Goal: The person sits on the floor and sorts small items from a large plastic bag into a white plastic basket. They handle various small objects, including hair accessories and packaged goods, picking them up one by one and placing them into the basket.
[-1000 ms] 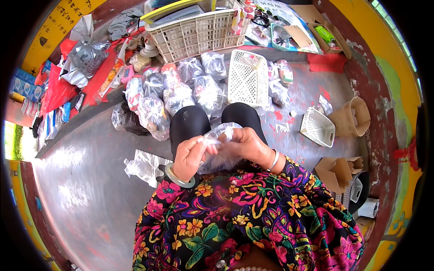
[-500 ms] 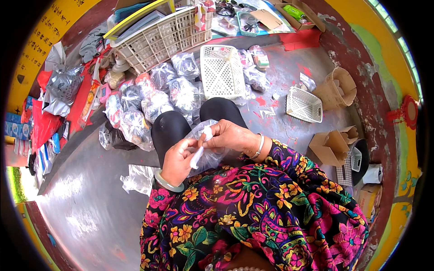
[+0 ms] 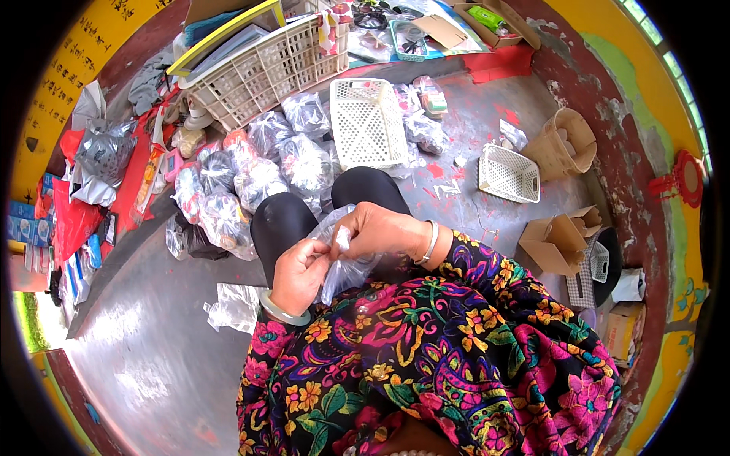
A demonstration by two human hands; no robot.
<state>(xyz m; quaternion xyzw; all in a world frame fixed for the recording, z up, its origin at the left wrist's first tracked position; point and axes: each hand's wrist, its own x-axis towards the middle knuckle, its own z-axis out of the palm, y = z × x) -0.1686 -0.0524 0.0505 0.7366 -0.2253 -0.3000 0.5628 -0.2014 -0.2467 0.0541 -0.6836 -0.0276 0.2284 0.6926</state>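
Over my lap, both hands pinch the gathered neck of a clear plastic bag (image 3: 351, 275). My left hand (image 3: 299, 275) is closed on it from the left side, fingertips against the twisted plastic. My right hand (image 3: 382, 234) curls around the same neck, and a whitish twisted end pokes out between its thumb and fingers. Below the hands the bag's thin film hangs between my knees and my flowered top; what it contains, if anything, cannot be made out. A flat piece of clear plastic (image 3: 232, 307) lies on the floor left of my lap.
Beyond my knees sit several filled clear bags (image 3: 306, 163) and a white perforated basket (image 3: 368, 125). Behind them stands a large crate (image 3: 266, 70). To the right are a smaller white basket (image 3: 509, 173), a brown paper-like container (image 3: 561, 144) and an open cardboard box (image 3: 552, 245).
My fingers have drawn closer together on the bag's neck. The long white twisted strip seen earlier is now mostly hidden in my hands, with only a short end showing.
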